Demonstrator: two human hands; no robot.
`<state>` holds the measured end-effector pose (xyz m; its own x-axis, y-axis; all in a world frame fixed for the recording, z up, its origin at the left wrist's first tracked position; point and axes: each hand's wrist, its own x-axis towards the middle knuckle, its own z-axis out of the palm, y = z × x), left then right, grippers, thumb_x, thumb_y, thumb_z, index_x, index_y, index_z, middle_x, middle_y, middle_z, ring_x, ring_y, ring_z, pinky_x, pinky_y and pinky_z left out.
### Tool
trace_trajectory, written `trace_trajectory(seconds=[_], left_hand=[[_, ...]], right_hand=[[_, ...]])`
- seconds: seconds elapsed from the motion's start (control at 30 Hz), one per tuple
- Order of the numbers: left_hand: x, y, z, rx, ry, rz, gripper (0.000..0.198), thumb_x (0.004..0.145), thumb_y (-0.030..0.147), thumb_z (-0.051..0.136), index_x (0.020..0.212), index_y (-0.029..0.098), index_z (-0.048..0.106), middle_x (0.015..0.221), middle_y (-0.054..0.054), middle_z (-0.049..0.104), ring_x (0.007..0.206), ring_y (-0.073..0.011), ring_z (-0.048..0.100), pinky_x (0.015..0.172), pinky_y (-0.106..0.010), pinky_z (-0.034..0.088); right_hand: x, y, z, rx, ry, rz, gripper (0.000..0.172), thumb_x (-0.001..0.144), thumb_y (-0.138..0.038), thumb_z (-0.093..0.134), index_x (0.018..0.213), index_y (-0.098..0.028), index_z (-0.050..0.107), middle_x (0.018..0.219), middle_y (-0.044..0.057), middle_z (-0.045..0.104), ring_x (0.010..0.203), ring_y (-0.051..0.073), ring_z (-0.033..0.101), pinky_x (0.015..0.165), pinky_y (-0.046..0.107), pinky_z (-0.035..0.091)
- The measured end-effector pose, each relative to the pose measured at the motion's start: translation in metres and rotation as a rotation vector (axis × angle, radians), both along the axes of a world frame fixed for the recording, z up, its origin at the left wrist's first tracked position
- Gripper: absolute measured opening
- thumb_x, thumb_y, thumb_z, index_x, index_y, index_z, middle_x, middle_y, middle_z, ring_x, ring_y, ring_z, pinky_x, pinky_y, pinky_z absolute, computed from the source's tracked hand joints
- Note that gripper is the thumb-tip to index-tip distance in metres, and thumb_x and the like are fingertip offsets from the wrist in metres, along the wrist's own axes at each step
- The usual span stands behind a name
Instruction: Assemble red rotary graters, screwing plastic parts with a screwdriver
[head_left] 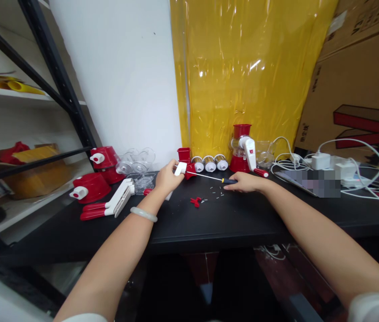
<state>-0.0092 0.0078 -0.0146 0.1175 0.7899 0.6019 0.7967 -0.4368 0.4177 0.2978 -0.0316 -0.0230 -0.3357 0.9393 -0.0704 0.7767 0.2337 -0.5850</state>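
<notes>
My left hand (168, 178) is closed around a white plastic crank piece (180, 168), holding it above the black table. In my right hand (245, 182) is a screwdriver (206, 176) with a dark handle, its long shaft pointing left. The screwdriver's tip reaches the white piece; whether it sits in a screw is too small to tell. Below the shaft, several small screws (218, 192) lie scattered on the table. Small red plastic parts (195, 202) rest nearer to me.
Red grater bases (90, 188), white cranks with red grips (119, 199) and clear plastic parts (138, 161) stand left. Behind my hands are grater drums (210, 164) and an assembled drum grater (242, 163). White cables (367, 183) and a flat device (298, 182) occupy the right.
</notes>
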Motion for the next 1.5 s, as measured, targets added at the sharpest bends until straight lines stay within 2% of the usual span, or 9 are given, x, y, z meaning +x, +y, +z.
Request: trace_trajectory(seconds=[0.33,0.63,0.8,0.93,1.07,1.27,1.5], left_hand=[[0.000,0.001,0.000,-0.008,0.006,0.011,0.025,0.072,0.026,0.061,0.096,0.028,0.054,0.093,0.003,0.070,0.078,-0.0171,0.064,0.063,-0.025,0.040],[0.000,0.004,-0.002,-0.034,-0.046,0.039,0.026,0.072,0.028,0.062,0.096,0.028,0.052,0.091,0.002,0.069,0.076,-0.0179,0.063,0.064,-0.026,0.041],[0.000,0.003,-0.001,-0.039,-0.042,0.063,0.025,0.072,0.027,0.062,0.095,0.027,0.051,0.091,0.002,0.070,0.079,-0.0187,0.064,0.065,-0.026,0.042],[0.000,0.003,-0.001,-0.048,-0.042,0.072,0.025,0.073,0.027,0.062,0.095,0.027,0.051,0.090,0.001,0.070,0.080,-0.0193,0.065,0.066,-0.027,0.042],[0.001,0.004,-0.002,-0.054,-0.045,0.063,0.025,0.072,0.028,0.062,0.094,0.027,0.050,0.090,0.001,0.070,0.081,-0.0198,0.065,0.067,-0.027,0.043],[0.003,0.004,-0.004,-0.065,-0.023,0.037,0.026,0.072,0.029,0.063,0.095,0.027,0.050,0.090,0.001,0.070,0.080,-0.0195,0.065,0.066,-0.027,0.042],[0.004,0.005,-0.008,-0.094,0.015,-0.017,0.027,0.072,0.030,0.063,0.096,0.026,0.051,0.091,0.001,0.070,0.082,-0.0200,0.065,0.068,-0.028,0.043]], right_hand=[[-0.001,0.002,-0.002,0.038,-0.035,-0.056,0.050,0.068,-0.068,0.062,0.069,-0.018,0.055,0.055,-0.001,0.053,0.049,0.011,0.047,0.049,0.025,0.034],[0.000,0.005,0.000,0.291,-0.192,-0.054,0.039,0.078,-0.056,0.059,0.073,-0.017,0.061,0.072,0.004,0.064,0.066,0.016,0.057,0.060,0.026,0.037],[0.007,0.007,0.001,0.398,-0.223,-0.079,0.050,0.076,-0.068,0.055,0.075,-0.018,0.063,0.074,0.005,0.066,0.066,0.017,0.057,0.060,0.027,0.035],[0.010,0.003,0.009,0.477,-0.245,-0.173,0.063,0.083,-0.074,0.036,0.071,-0.019,0.066,0.072,0.007,0.067,0.066,0.018,0.057,0.060,0.027,0.034],[0.019,0.000,0.017,0.561,-0.373,-0.356,0.070,0.087,-0.071,0.025,0.072,-0.020,0.071,0.074,0.010,0.068,0.068,0.020,0.059,0.057,0.028,0.031],[0.045,-0.004,0.025,0.638,-0.495,-0.517,0.055,0.089,-0.056,0.033,0.089,-0.023,0.077,0.082,0.012,0.072,0.075,0.024,0.063,0.057,0.029,0.030],[0.072,-0.011,0.032,0.628,-0.501,-0.593,0.038,0.080,-0.048,0.047,0.080,-0.023,0.076,0.076,0.009,0.072,0.073,0.024,0.063,0.057,0.029,0.033]])
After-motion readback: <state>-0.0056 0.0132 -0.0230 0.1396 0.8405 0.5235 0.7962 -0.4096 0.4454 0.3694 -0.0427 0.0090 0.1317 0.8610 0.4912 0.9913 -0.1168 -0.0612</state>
